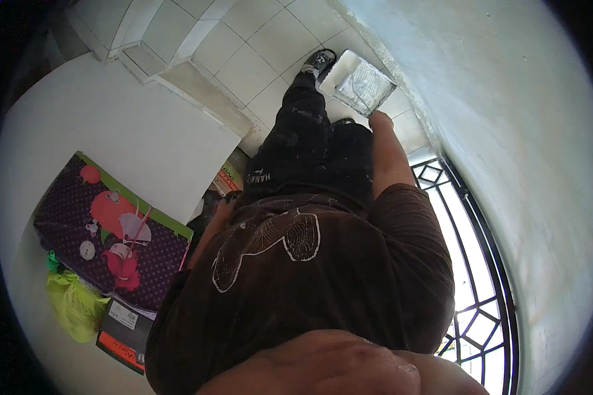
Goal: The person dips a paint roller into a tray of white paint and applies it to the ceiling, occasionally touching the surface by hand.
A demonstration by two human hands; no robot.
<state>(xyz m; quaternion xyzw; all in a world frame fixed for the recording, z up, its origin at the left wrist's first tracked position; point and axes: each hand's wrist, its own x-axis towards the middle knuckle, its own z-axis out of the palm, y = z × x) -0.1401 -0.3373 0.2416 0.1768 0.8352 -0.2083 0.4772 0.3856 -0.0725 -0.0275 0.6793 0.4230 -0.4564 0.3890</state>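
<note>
My right hand [381, 121] reaches down to the near edge of a paint tray [336, 74] on the floor. Its fingers look closed, and a thin wire frame of a paint roller [359, 91] runs from it into the tray. White paint coats the tray's ribbed part. The roller's handle is hidden inside the hand. My left forearm [216, 225] hangs by my waist, with a dark band near the wrist. The fingers of the left hand are not visible.
Beside my shoe [320, 60] are pale floor tiles [244, 69]. A pale wall [481, 85] and a black metal grille [478, 263] stand on the right. At left are a white surface [125, 125], a purple decorated box [66, 217], a yellow-green bag [76, 306] and a shoebox [122, 336].
</note>
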